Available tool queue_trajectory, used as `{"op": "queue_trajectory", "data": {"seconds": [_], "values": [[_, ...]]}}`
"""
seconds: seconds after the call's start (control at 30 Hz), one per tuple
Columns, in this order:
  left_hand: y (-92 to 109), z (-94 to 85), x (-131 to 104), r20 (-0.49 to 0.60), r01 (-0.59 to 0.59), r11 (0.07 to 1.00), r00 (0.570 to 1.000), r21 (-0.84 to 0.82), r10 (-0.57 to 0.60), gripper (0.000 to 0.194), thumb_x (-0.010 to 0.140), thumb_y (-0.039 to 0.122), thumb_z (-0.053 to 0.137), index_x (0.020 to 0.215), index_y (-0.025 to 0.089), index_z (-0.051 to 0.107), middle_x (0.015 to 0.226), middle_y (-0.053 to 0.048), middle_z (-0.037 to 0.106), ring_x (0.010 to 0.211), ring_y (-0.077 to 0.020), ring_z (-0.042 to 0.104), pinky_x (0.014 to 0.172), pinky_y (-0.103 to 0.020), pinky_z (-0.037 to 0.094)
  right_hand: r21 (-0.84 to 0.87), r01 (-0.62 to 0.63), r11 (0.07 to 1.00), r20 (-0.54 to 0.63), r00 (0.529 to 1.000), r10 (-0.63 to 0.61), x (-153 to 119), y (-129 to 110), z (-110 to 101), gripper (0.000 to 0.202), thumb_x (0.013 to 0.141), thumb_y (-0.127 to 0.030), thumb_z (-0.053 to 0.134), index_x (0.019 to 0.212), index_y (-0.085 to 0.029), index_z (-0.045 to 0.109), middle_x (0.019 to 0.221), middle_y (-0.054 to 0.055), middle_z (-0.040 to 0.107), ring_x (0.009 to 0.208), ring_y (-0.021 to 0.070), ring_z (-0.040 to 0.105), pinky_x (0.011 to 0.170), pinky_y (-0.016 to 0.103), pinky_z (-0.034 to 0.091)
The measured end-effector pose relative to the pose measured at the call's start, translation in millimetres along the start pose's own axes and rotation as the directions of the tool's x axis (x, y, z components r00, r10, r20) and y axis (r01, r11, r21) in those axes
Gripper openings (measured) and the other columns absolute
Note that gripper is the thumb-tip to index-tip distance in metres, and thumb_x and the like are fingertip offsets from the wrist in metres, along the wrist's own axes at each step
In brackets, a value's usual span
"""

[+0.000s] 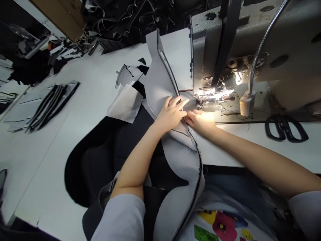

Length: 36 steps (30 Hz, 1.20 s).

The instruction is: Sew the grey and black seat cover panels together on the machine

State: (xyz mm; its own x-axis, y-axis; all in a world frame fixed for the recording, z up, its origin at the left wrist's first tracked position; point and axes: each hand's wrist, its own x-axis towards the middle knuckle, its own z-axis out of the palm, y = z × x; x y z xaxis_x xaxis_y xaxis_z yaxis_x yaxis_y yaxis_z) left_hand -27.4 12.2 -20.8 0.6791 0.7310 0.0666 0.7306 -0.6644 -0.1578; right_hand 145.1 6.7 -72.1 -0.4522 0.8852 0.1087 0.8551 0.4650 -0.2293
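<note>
A long grey fabric panel [160, 80] with dark piping along its edge runs from the table down towards my lap. My left hand [173, 113] lies on it with fingers spread, pressing near the piped edge. Close beside it, my right hand [199, 121] pinches that same edge between thumb and fingers. Just beyond my right hand is the lit needle area of a sewing machine [200, 103]; the panel's edge lies left of the presser foot. Black padded fabric [100, 157] spreads beneath the panel and my left forearm.
Black-handled scissors [286, 128] lie right of the machine. A lamp on a flexible metal neck [258, 50] hangs in front of it. Stacked fabric pieces [52, 105] sit on the white table [57, 147] at left. Dark cut pieces [130, 20] are heaped at the back.
</note>
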Motion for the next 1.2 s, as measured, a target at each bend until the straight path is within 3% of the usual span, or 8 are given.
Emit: {"op": "queue_trajectory", "data": {"seconds": [0.17, 0.27, 0.4, 0.53, 0.63, 0.8, 0.93, 1.2], "values": [[-20, -9.4, 17, 0.151, -0.261, 0.963, 0.957, 0.068, 0.249, 0.028, 0.087, 0.01, 0.043, 0.077, 0.018, 0.068, 0.081, -0.005, 0.068, 0.097, -0.0225, 0.061, 0.111, -0.048, 0.032, 0.091, 0.025, 0.996, -0.051, 0.999, -0.02, -5, -1, -1, 0.028, 0.1, -0.033, 0.043, 0.103, -0.019, 0.067, 0.093, 0.008, 0.068, 0.085, 0.0204, 0.062, 0.061, 0.029, 0.032], [-21, -15.9, 27, 0.204, -0.274, 0.96, 0.944, 0.048, 0.259, 0.024, 0.085, 0.01, 0.046, 0.072, 0.016, 0.066, 0.075, -0.006, 0.067, 0.085, -0.0223, 0.06, 0.095, -0.044, 0.041, 0.146, 0.03, 0.989, -0.062, 0.998, -0.021, -8, 0, -3, 0.03, 0.101, -0.029, 0.038, 0.108, -0.019, 0.066, 0.097, 0.007, 0.068, 0.089, 0.019, 0.062, 0.063, 0.028, 0.033], [-13, -9.4, 41, 0.284, -0.251, 0.968, 0.927, -0.013, 0.245, 0.023, 0.08, 0.007, 0.048, 0.07, 0.016, 0.067, 0.076, -0.007, 0.069, 0.086, -0.0222, 0.061, 0.093, -0.042, 0.042, 0.024, 0.237, 0.971, 0.087, 0.967, -0.238, -16, 4, -14, 0.035, 0.098, -0.023, 0.038, 0.123, -0.019, 0.062, 0.104, 0.01, 0.069, 0.084, 0.0215, 0.063, 0.062, 0.03, 0.032], [-6, 2.3, 45, 0.195, -0.132, 0.99, 0.971, -0.057, 0.141, 0.022, 0.084, 0.015, 0.05, 0.08, 0.019, 0.072, 0.094, -0.007, 0.071, 0.107, -0.0241, 0.06, 0.112, -0.046, 0.032, -0.047, 0.299, 0.953, 0.321, 0.908, -0.269, -23, 8, -36, 0.06, 0.086, -0.018, 0.05, 0.145, -0.012, 0.042, 0.092, 0.012, 0.071, 0.077, 0.0254, 0.065, 0.055, 0.032, 0.028], [-2, 8.3, 36, 0.045, 0.11, 0.992, 0.993, -0.062, -0.107, 0.024, 0.088, 0.028, 0.056, 0.106, 0.021, 0.07, 0.136, -0.012, 0.057, 0.137, -0.0327, 0.041, 0.119, -0.057, 0.017, -0.093, 0.268, 0.959, 0.387, 0.897, -0.213, -23, 6, -44, 0.061, 0.084, -0.015, 0.049, 0.145, -0.009, 0.041, 0.088, 0.013, 0.071, 0.076, 0.0268, 0.067, 0.054, 0.033, 0.028], [6, 15.0, 21, 0.014, 0.48, 0.875, 0.877, -0.061, -0.48, 0.07, 0.083, 0.048, 0.067, 0.145, 0.026, 0.043, 0.162, -0.014, 0.017, 0.149, -0.0425, 0.01, 0.117, -0.066, 0.011, -0.106, 0.265, 0.958, 0.304, 0.926, -0.223, -22, 4, -31, 0.05, 0.094, -0.015, 0.038, 0.143, -0.01, 0.044, 0.093, 0.015, 0.072, 0.083, 0.0263, 0.067, 0.057, 0.033, 0.032], [8, 18.2, 31, 0.067, 0.526, 0.848, 0.85, -0.066, -0.522, 0.074, 0.085, 0.051, 0.063, 0.15, 0.027, 0.037, 0.163, -0.014, 0.017, 0.149, -0.0416, 0.014, 0.118, -0.063, 0.013, -0.101, 0.265, 0.959, 0.26, 0.937, -0.232, -21, 19, -24, 0.048, 0.094, -0.017, 0.041, 0.141, -0.015, 0.048, 0.091, 0.012, 0.073, 0.078, 0.024, 0.066, 0.057, 0.031, 0.031], [4, 26.3, 73, 0.099, 0.453, 0.877, 0.892, -0.16, -0.442, 0.057, 0.091, 0.041, 0.055, 0.145, 0.024, 0.047, 0.15, -0.013, 0.045, 0.147, -0.038, 0.022, 0.119, -0.063, 0.008, -0.028, 0.247, 0.969, 0.117, 0.963, -0.242, -20, 52, -21, 0.038, 0.093, -0.023, 0.045, 0.128, -0.018, 0.06, 0.089, 0.007, 0.072, 0.074, 0.0187, 0.063, 0.058, 0.03, 0.032]]}}
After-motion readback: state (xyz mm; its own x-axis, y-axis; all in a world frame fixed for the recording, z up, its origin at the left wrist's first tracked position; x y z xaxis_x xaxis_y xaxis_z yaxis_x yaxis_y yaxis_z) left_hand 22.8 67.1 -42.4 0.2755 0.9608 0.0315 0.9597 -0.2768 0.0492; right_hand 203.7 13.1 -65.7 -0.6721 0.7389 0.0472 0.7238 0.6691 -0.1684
